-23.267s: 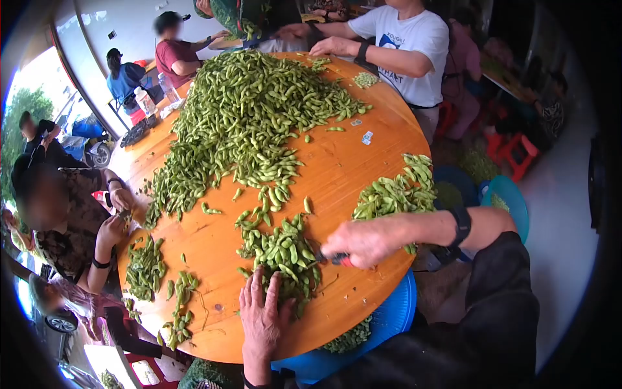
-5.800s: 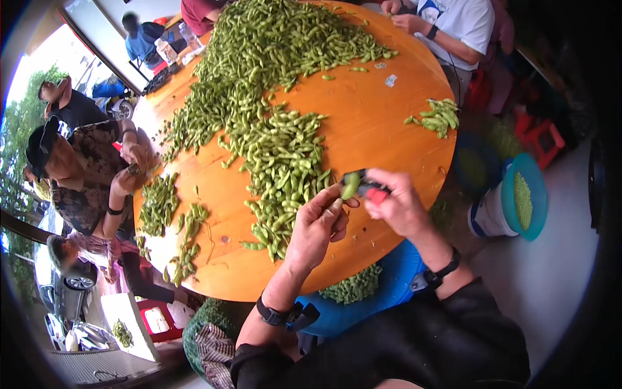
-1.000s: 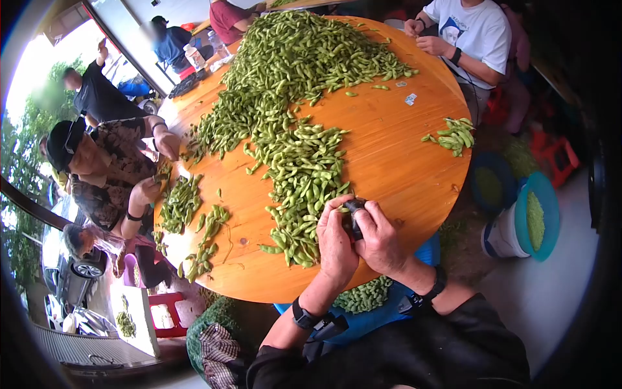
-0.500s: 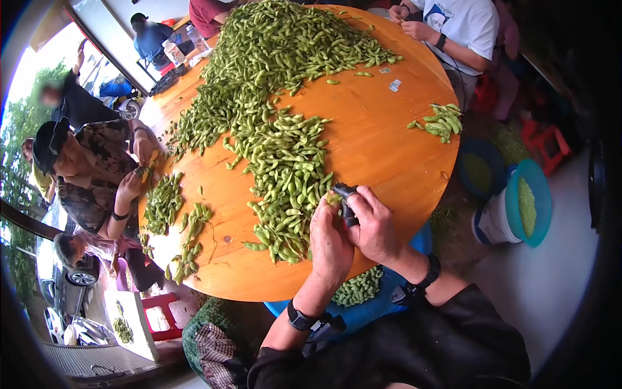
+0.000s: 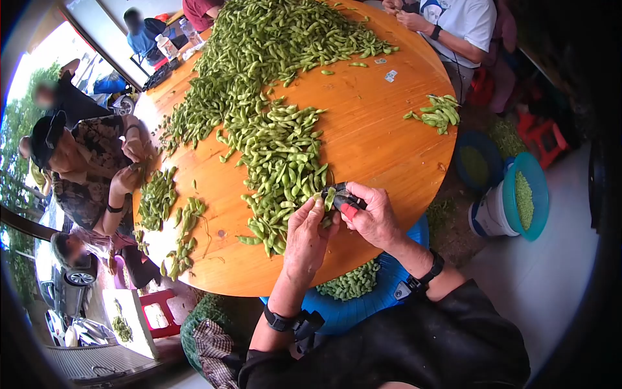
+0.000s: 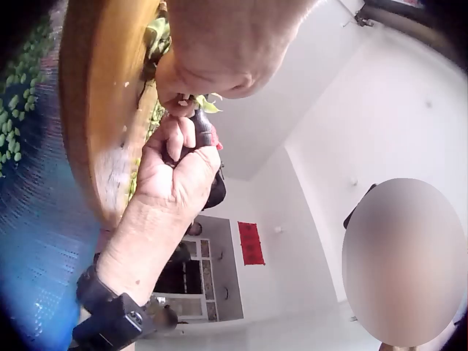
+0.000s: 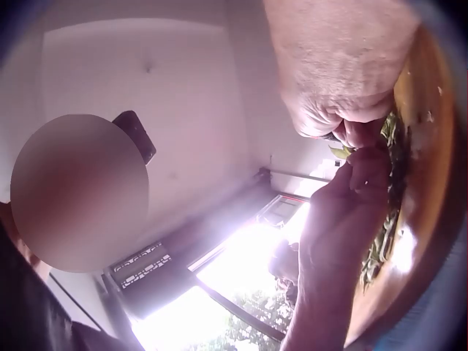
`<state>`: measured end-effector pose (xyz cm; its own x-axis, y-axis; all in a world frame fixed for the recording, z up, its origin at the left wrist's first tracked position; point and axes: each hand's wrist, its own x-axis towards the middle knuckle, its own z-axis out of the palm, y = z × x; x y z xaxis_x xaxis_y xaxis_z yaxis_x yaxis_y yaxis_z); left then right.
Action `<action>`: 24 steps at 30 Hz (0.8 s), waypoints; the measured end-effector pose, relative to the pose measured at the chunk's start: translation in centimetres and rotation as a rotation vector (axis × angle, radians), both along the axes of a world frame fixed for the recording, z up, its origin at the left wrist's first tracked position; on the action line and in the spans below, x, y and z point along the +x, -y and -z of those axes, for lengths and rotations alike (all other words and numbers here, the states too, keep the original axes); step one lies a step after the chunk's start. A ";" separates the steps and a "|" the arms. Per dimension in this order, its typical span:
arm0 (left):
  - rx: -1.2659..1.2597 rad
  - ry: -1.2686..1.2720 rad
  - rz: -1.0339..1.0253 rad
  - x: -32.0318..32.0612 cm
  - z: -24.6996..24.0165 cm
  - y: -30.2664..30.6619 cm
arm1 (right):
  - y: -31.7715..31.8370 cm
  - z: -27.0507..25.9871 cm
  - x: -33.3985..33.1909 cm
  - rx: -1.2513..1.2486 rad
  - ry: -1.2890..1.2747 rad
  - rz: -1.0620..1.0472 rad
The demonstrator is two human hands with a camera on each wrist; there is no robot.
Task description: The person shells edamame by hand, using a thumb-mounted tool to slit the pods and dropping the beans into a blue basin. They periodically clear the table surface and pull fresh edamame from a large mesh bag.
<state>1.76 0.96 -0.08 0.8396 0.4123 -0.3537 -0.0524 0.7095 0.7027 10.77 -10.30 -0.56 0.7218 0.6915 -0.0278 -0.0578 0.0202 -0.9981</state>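
While snipping, frame centre: risk of nicking left hand (image 5: pixel 306 235).
Left hand grip: pinching pod (image 5: pixel 328 198).
Right hand (image 5: pixel 374 219) grip: clasping scissors (image 5: pixel 342 193).
Cause: small pod, tight snip.

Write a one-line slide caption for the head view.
At a heaped table, the left hand holds a green pod at the red-handled tool gripped by the right hand.

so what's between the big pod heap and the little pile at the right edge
Only bare table lies between the pod heap and the small pile, seen in the head view.
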 end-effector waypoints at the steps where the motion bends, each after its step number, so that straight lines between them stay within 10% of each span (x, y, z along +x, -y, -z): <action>1: -0.024 -0.004 -0.030 0.0 -0.2 0.1 | 0.0 -0.1 0.0 -0.020 0.026 0.007; 4: 0.263 0.030 0.105 -0.2 1.1 -0.6 | 0.0 0.1 0.3 -0.014 0.571 0.138; 10: 0.499 -0.105 0.188 -0.3 0.4 1.0 | 0.1 -0.7 0.7 -0.013 0.737 0.066; 14: 0.384 -0.096 0.251 -0.4 0.3 0.8 | 0.9 -1.1 0.8 -0.032 0.667 0.053; 19: 0.404 -0.015 0.402 -2.6 -0.3 0.7 | 4.6 -3.7 2.4 0.016 -0.009 0.091; 22: 0.398 0.009 0.673 -4.4 -0.8 0.8 | 8.6 -3.4 6.4 -0.110 0.236 0.219; 24: 1.020 0.412 0.823 -5.1 -0.3 0.5 | 10.0 -3.3 8.7 -0.460 0.538 0.390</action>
